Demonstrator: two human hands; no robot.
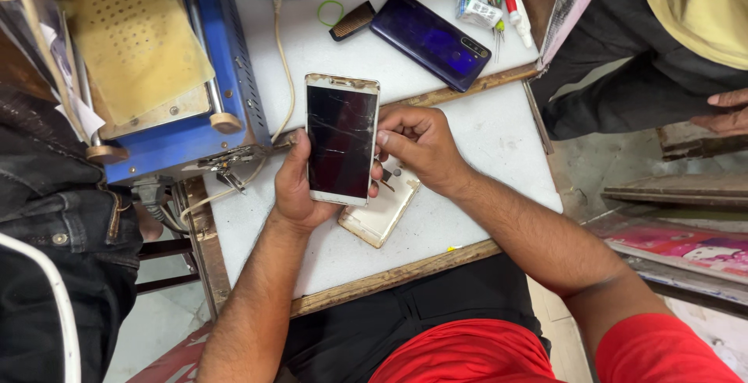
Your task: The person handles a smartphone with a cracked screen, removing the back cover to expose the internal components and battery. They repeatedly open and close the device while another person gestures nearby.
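White-topped bench with worn wooden edging, seen from above. Item held: white-framed smartphone with cracked dark screen, upright above the bench. Left hand: grip clenched around the phone's left edge and lower corner. Right hand: grip closed on the phone's right edge, fingertips pressing. Beneath the phone: pale gold phone back cover, lying flat. Beyond the phone: glossy dark blue handset. Left of the phone: blue metal machine with yellowed perforated pad.
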